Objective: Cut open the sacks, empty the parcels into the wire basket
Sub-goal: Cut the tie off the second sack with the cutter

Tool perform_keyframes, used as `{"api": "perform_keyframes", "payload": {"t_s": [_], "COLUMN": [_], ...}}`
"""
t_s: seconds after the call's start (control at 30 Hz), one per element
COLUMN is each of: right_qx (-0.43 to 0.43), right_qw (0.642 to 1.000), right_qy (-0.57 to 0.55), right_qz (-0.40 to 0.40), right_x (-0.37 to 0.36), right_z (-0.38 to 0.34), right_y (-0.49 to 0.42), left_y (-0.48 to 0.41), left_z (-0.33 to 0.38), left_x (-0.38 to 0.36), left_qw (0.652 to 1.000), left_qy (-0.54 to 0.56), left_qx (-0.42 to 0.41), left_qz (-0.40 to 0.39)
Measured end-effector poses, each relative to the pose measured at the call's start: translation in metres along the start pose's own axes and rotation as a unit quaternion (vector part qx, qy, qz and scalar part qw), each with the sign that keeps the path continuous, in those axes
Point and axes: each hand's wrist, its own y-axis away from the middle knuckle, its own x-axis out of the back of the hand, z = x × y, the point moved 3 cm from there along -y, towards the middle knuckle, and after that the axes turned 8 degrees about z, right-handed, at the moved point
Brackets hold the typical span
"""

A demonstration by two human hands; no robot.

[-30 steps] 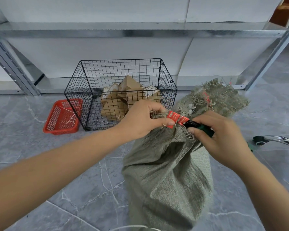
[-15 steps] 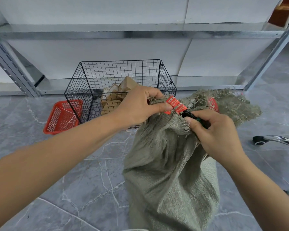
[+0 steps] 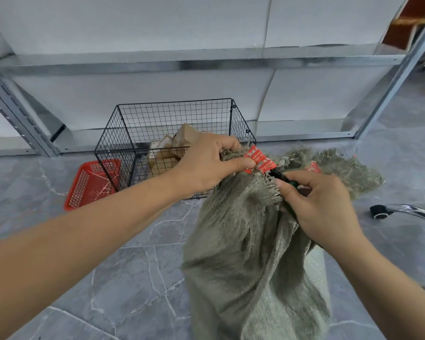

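grey tiled floor [image 3: 123,271], veined in white. standing on it toward the back, a black wire basket [image 3: 172,114] holding brown parcels [image 3: 167,153]. just beside its left front corner, a low red plastic basket [image 3: 88,185]. at far right, a chrome chair leg [image 3: 412,212] on a black caster [image 3: 379,213]. behind, metal rack [image 3: 22,116] uprights planted on the tiles.

Sack [image 3: 243,253] grey-green, coarse weave; tags [image 3: 257,159] red, white print. Wire basket [image 3: 133,133] black grid, parcels [image 3: 167,153] brown. Tray [image 3: 88,185] red, perforated.
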Motion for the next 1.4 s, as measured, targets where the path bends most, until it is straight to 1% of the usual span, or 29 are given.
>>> {"api": "perform_keyframes", "payload": {"t_s": [0.1,0.13,0.2,0.23,0.27,0.33,0.4,0.43,0.57,0.67,0.73,0.8,0.87,0.9,0.97,1.0,1.07,1.1,1.2,1.23,1.27,1.3,1.33,1.37,1.4], "right_qx": [-0.034,-0.045,-0.062,-0.056,-0.042,-0.025,-0.036,-0.043,-0.073,-0.096,-0.105,-0.107,-0.089,-0.073,-0.033,-0.010,0.013,0.012,0.017,0.020,0.023,0.024,0.025,0.025,0.021], "right_qw": [0.998,0.996,0.992,0.991,0.993,0.998,0.999,0.999,0.995,0.992,0.991,0.991,0.994,0.996,0.999,1.000,0.998,0.997,0.995,0.994,0.994,0.994,0.993,0.994,0.996], "right_qy": [-0.051,-0.067,-0.091,-0.086,-0.069,-0.036,-0.023,-0.023,-0.044,-0.008,0.022,0.026,0.033,0.034,0.025,0.025,0.021,0.008,-0.017,-0.014,-0.013,-0.015,-0.017,-0.014,-0.003], "right_qz": [0.013,0.023,0.068,0.088,0.090,0.050,-0.004,-0.012,0.046,0.076,0.075,0.070,0.057,0.046,0.012,-0.009,-0.061,-0.081,-0.099,-0.103,-0.107,-0.109,-0.110,-0.105,-0.091], "right_x": [-0.005,-0.005,0.007,0.014,0.020,0.024,0.021,0.020,0.031,0.044,0.052,0.058,0.059,0.058,0.055,0.053,0.046,0.044,0.038,0.038,0.037,0.036,0.036,0.036,0.037], "right_z": [0.000,0.000,0.000,-0.002,-0.005,-0.010,-0.012,-0.011,0.001,0.014,0.019,0.018,0.014,0.009,-0.001,-0.006,-0.014,-0.016,-0.018,-0.019,-0.019,-0.020,-0.019,-0.019,-0.016], "right_y": [0.006,0.005,-0.001,-0.007,-0.011,-0.019,-0.021,-0.021,-0.020,-0.022,-0.025,-0.027,-0.028,-0.028,-0.028,-0.027,-0.022,-0.020,-0.016,-0.016,-0.016,-0.016,-0.016,-0.016,-0.018], "left_y": [0.003,0.004,0.008,0.012,0.015,0.019,0.019,0.019,0.021,0.020,0.021,0.022,0.022,0.021,0.013,0.008,-0.001,-0.003,-0.010,-0.012,-0.015,-0.018,-0.020,-0.021,-0.021], "left_z": [-0.001,-0.001,0.001,0.001,-0.001,-0.008,-0.012,-0.012,-0.016,-0.017,-0.014,-0.012,-0.008,-0.003,0.005,0.008,0.013,0.015,0.014,0.014,0.014,0.015,0.016,0.015,0.013], "left_x": [-0.004,-0.005,-0.007,-0.008,-0.007,-0.006,-0.006,-0.006,-0.006,0.003,0.008,0.008,0.003,-0.002,-0.012,-0.016,-0.024,-0.028,-0.031,-0.032,-0.034,-0.037,-0.040,-0.043,-0.046], "left_qw": [0.995,0.993,0.992,0.992,0.992,0.991,0.993,0.995,0.999,0.999,0.998,0.993,0.987,0.981,0.972,0.970,0.967,0.966,0.958,0.953,0.955,0.964,0.974,0.977,0.972], "left_qy": [0.090,0.105,0.110,0.109,0.106,0.103,0.085,0.074,0.034,-0.005,-0.057,-0.090,-0.070,-0.063,-0.090,-0.115,-0.172,-0.204,-0.278,-0.287,-0.275,-0.244,-0.205,-0.192,-0.211], "left_qx": [0.042,0.050,0.058,0.065,0.071,0.073,0.070,0.059,0.028,0.030,0.024,0.028,0.061,0.065,0.037,0.017,-0.018,-0.032,-0.067,-0.083,-0.096,-0.099,-0.096,-0.093,-0.093], "left_qz": [0.021,0.027,0.023,0.018,0.022,0.032,0.036,0.028,-0.020,-0.020,-0.025,-0.065,-0.132,-0.169,-0.213,-0.214,-0.185,-0.153,0.009,0.049,0.058,0.043,0.012,-0.025,-0.050]}}
